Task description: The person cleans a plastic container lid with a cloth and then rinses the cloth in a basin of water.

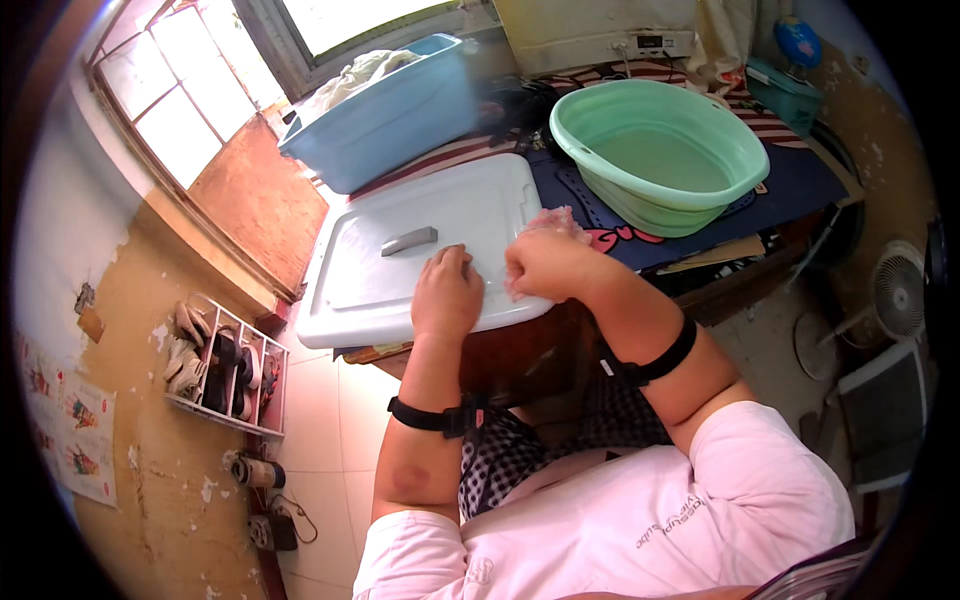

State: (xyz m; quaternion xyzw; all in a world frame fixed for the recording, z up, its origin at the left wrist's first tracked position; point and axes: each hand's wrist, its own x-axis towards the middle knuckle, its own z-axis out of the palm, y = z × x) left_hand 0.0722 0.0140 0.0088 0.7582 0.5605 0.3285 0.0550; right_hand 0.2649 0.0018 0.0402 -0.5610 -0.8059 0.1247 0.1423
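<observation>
White lid (395, 275): eleven o'clock from the person (620, 510). Right grip (548, 262): closed on pink cloth (568, 221), lid's three o'clock edge. Left grip (448, 292): closure I cannot tell; five o'clock, presumably steadying.

Left half of the white lid (345, 270) is left unobstructed; low passage across its middle is interrupted by the raised grey handle (408, 241). Near the front edge, only a narrow strip is left between the left hand (449, 290) and the right hand (553, 265). The lid's right edge is occupied by the right hand and the pink cloth (562, 221). Beyond the lid, reach is blocked by the blue bin (390, 125); rear right, by the green basin (632, 202). Between lid and basin, a slim gap is left over the dark blue mat (800, 178).
</observation>
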